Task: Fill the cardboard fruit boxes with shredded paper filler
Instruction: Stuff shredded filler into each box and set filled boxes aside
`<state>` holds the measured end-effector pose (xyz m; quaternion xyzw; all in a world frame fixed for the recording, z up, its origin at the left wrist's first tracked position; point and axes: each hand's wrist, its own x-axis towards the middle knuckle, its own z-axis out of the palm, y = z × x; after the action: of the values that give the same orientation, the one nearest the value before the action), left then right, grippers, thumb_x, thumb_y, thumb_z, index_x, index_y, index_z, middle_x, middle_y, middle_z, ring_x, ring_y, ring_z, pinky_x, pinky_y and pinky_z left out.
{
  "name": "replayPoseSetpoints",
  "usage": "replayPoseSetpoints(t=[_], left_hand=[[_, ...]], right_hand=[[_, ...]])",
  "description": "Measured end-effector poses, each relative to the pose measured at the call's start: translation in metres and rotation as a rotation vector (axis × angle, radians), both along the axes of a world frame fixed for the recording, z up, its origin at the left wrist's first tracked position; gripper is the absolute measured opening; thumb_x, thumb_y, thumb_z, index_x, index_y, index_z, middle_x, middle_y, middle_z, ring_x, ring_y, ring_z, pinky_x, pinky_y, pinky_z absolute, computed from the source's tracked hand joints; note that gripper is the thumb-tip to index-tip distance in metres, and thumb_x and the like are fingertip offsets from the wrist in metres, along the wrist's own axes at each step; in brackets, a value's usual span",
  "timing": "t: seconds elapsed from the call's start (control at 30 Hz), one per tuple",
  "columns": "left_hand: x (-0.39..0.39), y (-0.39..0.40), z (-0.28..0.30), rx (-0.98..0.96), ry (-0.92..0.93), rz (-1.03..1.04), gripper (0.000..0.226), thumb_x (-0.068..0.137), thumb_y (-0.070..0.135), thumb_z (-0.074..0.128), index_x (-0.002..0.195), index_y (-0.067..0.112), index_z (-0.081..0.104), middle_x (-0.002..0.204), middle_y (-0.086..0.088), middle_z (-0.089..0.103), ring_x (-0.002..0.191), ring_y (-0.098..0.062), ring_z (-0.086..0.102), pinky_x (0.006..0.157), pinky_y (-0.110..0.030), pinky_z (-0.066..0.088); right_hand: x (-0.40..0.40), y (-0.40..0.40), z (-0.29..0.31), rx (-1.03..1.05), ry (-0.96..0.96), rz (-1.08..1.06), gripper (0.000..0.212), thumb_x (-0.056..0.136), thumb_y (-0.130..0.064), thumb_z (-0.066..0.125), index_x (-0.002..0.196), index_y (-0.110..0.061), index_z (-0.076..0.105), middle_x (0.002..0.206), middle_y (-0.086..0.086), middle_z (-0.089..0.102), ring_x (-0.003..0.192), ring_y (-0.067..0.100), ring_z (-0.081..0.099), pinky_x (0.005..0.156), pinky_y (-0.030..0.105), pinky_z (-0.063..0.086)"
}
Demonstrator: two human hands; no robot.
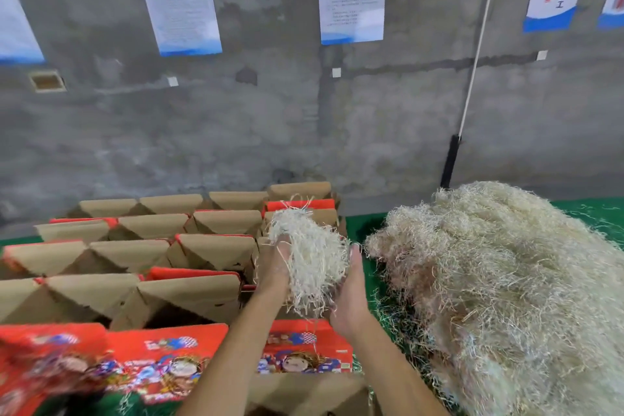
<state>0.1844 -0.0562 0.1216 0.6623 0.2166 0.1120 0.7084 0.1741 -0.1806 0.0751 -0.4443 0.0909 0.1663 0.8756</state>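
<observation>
A big mound of shredded paper filler (506, 280) covers the right side of the green desk (358, 223), well above the box tops. To its left stand rows of cardboard fruit boxes (189, 257), brown flaps raised, red printed sides toward the camera; what lies inside them is hidden. Between mound and boxes, the left hand (275, 267) and right hand (351, 290) cup a clump of filler (310, 257) between them, fingers curled round it from both sides, over the right-hand column of boxes. Loose strands hang below the palms and a few lie scattered on the desk. The filler looks very light, soft and springy, tangling on itself, so it probably sheds unless squeezed. Scooping from underneath with both palms should hold it best.
</observation>
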Motion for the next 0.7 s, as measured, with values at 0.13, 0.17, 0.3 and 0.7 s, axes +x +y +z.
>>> replayPoseSetpoints(t=[0.13,0.17,0.3,0.7], left_hand=[[-0.022,0.015,0.004,-0.077,0.001,0.028,0.01,0.101,0.01,0.053,0.102,0.002,0.056,0.072,0.0,0.056,0.052,0.001,0.058,0.047,-0.013,0.045],[-0.024,0.022,-0.011,-0.111,0.045,0.013,0.012,0.1,0.004,0.051,0.112,0.006,0.054,0.083,-0.001,0.058,0.065,-0.004,0.065,0.054,-0.011,0.048],[-0.055,0.019,-0.017,-0.156,0.031,-0.168,0.019,0.088,0.004,0.064,0.073,0.016,0.063,0.062,0.002,0.056,0.055,-0.004,0.057,0.046,-0.012,0.043],[-0.096,0.067,-0.024,-0.336,0.037,-0.18,0.03,0.086,0.055,0.064,0.106,0.032,0.064,0.094,0.005,0.068,0.071,-0.016,0.065,0.061,-0.027,0.05]], right_hand=[[-0.012,0.009,0.02,0.123,-0.255,0.093,0.065,0.089,-0.071,0.051,0.142,-0.033,0.052,0.146,0.003,0.053,0.135,0.028,0.05,0.111,0.056,0.038],[-0.014,0.015,0.023,0.061,-0.247,0.07,0.056,0.094,-0.063,0.052,0.141,-0.033,0.053,0.143,0.004,0.056,0.132,0.028,0.052,0.111,0.057,0.037],[-0.029,0.024,0.017,-0.284,-0.102,-0.083,0.024,0.09,-0.018,0.045,0.101,-0.007,0.064,0.095,0.025,0.062,0.08,0.027,0.051,0.081,0.042,0.05],[-0.051,-0.007,-0.001,-0.627,-0.168,-0.289,0.047,0.104,-0.016,0.039,0.151,-0.024,0.037,0.133,0.016,0.059,0.072,0.017,0.069,0.06,0.036,0.059]])
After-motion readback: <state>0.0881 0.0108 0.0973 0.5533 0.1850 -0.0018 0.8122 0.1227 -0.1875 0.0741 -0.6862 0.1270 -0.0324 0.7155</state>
